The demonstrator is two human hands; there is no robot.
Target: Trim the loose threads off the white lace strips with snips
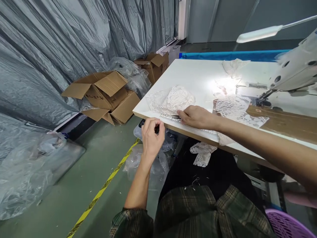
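Right hand: right hand (195, 116) closed on dark pointed tool (175, 117), tip beside white lace bundle (179, 98)
Left hand: left hand (152, 135) at table edge, thumb and index pinched together, cannot tell if anything thin is between
Lace: bundle on white table (190, 71), near front edge, behind ruler markings (203, 131); more lace pieces (231, 107) by sewing machine (296, 67)
Floor: open cardboard boxes (109, 91), yellow-black tape (106, 183)
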